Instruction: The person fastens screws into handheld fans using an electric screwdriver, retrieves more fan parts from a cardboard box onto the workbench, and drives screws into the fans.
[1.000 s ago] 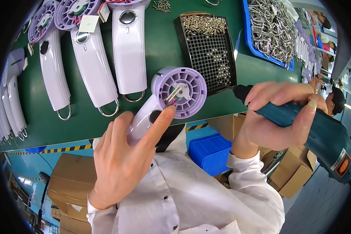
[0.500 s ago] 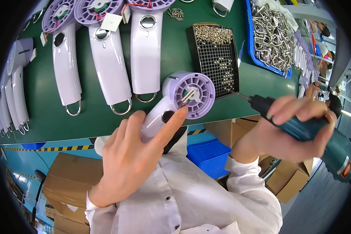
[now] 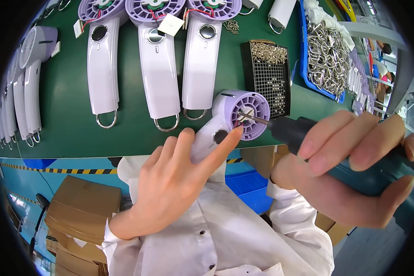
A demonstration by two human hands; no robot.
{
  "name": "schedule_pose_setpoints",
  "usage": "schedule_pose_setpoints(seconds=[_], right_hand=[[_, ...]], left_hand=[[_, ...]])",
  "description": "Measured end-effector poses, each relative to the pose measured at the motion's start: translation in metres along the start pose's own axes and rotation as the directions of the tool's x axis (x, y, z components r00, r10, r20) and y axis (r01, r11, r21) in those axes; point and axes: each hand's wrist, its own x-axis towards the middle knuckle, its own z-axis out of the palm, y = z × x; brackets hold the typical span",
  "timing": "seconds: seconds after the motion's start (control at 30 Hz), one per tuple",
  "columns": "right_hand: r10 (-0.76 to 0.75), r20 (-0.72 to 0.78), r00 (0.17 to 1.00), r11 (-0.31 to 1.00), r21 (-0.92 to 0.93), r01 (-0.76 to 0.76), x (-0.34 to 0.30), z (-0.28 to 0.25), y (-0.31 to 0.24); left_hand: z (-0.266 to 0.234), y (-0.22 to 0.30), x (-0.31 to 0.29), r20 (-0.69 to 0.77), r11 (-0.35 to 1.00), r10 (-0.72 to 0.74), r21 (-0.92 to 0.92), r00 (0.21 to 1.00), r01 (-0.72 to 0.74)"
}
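Observation:
My left hand [image 3: 170, 184] holds a lavender-and-white handheld fan [image 3: 227, 110] by its handle at the table's front edge. The thumb side rests along the handle, and one finger stretches to the open fan head, touching near the red wires at its rim. My right hand [image 3: 354, 170] is wrapped round a dark green electric screwdriver [image 3: 285, 131] with a black nose. Its thin bit reaches into the middle of the fan head, at a small metal-coloured piece. Whether a screw sits under the bit is too small to tell.
Behind stand three similar fans [image 3: 158, 78] with wires and white square pieces. A black perforated tray [image 3: 267, 85] of small screws lies beyond the fan head; loose screws [image 3: 231, 26] lie behind. Metal loops fill a blue tray [image 3: 304, 64] at right. More fans [image 3: 32, 92] line the left.
My right hand has brought the screwdriver left, from beside the screw tray into the fan head. The view has shifted, so the table's things sit further right. My left hand keeps its hold.

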Motion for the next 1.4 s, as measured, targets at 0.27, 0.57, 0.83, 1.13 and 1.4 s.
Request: schedule_pose_setpoints(seconds=[0.27, 0.57, 0.83, 1.13, 1.4], right_hand=[[0.120, -0.120, 0.985, 0.983, 0.153, -0.101, -0.005, 0.027, 0.004], [0.002, -0.038, 0.999, 0.999, 0.055, 0.000, -0.016, 0.029, 0.030], [-0.056, 0.013, 0.998, 0.998, -0.035, 0.057, -0.006, 0.033, 0.036], [-0.378, -0.304, 0.875, 0.866, 0.218, 0.450, -0.008, 0.002, -0.031], [-0.283, -0.568, 0.773, 0.948, -0.042, 0.316, -0.028, -0.045, -0.022]], left_hand=[[0.002, -0.001, -0.001, -0.040, 0.999, -0.007, -0.033, 0.999, 0.006], [0.007, 0.000, -0.005, -0.051, 0.998, -0.027, -0.061, 0.998, 0.024], [-0.002, 0.000, -0.004, -0.008, 0.999, -0.021, -0.034, 1.000, 0.021], [-0.018, -0.004, -0.019, -0.108, 0.993, 0.117, -0.017, 0.987, -0.120], [-0.058, -0.078, -0.023, -0.619, 0.924, -0.358, -0.125, 0.700, 0.361]])
